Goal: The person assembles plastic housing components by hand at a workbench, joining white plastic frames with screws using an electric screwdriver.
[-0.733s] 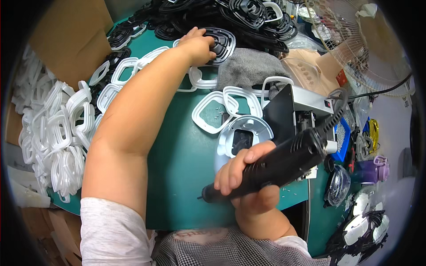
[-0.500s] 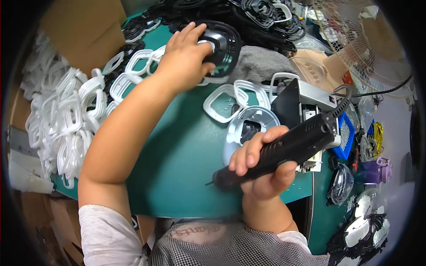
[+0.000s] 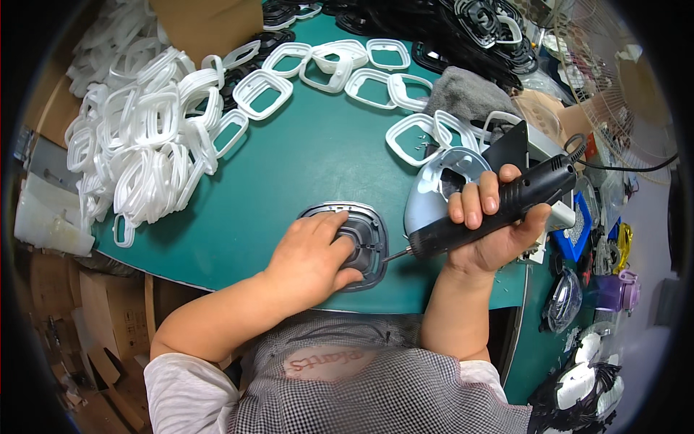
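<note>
Near the table's front edge lies a black plastic frame [image 3: 372, 231], rounded-square and stepped toward its middle. My left hand [image 3: 307, 257] grips it from the left, fingers over its top and thumb on the near side, hiding part of it. In my right hand [image 3: 491, 231] is a black electric screwdriver [image 3: 538, 189], held tilted with its cord end up to the right. Its thin bit points left, close to the frame's right edge; whether it touches cannot be made out. Just beyond the screwdriver sits a pale blue bowl-like part [image 3: 426, 192], with a dark opening inside.
White plastic frames [image 3: 155, 119] are heaped at the left, and more white frames [image 3: 264, 94] lie along the back. Black parts [image 3: 441, 22] pile up behind a grey cloth [image 3: 473, 92]. To the right stand a small machine [image 3: 542, 145], a blue tray [image 3: 576, 228] and a fan [image 3: 614, 72].
My left hand has come from the back of the table to the front edge with the black frame. The screwdriver has moved slightly right and up in the picture, and the view has shifted.
</note>
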A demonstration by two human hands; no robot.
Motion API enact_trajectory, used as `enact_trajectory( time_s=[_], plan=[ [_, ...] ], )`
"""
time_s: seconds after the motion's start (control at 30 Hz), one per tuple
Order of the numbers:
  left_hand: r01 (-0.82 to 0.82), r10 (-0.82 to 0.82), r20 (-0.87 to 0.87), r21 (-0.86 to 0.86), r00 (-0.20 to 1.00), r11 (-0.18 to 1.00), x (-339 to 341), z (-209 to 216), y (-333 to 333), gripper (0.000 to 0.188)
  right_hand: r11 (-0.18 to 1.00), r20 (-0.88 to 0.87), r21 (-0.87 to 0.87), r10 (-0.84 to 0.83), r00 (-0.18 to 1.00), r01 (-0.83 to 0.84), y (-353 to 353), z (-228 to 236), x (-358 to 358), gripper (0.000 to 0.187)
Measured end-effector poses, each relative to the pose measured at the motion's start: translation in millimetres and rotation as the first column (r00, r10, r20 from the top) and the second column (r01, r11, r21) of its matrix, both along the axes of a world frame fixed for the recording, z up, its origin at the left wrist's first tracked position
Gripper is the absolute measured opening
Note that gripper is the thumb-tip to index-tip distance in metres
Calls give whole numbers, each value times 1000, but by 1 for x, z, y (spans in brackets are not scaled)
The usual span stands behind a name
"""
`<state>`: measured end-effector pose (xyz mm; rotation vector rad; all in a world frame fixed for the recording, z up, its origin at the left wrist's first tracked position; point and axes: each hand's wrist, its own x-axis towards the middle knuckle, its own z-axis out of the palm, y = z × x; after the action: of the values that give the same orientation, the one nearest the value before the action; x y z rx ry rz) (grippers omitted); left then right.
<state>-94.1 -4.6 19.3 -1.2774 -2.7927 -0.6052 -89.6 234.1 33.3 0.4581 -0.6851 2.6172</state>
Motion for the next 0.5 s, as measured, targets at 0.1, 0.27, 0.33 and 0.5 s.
enact_trajectory(
  time_s=[0.1,0.27,0.33,0.5],
  plan=[
    [30,-33,25,101,999,994,-9,3,-3,46,1000,10,6,15,1000,-15,-1,0,0,60],
    [-217,260,-231,196,938,956,-103,26,-17,33,998,33,51,-44,999,42,1,0,-1,60],
    [-411,424,-333,112,842,905,-160,27,-39,32,999,22,40,-27,999,26,-1,0,-3,60],
    [-650,573,-375,-115,729,751,-253,21,-59,33,999,21,50,-21,1000,20,-2,-2,-7,60]
  ],
)
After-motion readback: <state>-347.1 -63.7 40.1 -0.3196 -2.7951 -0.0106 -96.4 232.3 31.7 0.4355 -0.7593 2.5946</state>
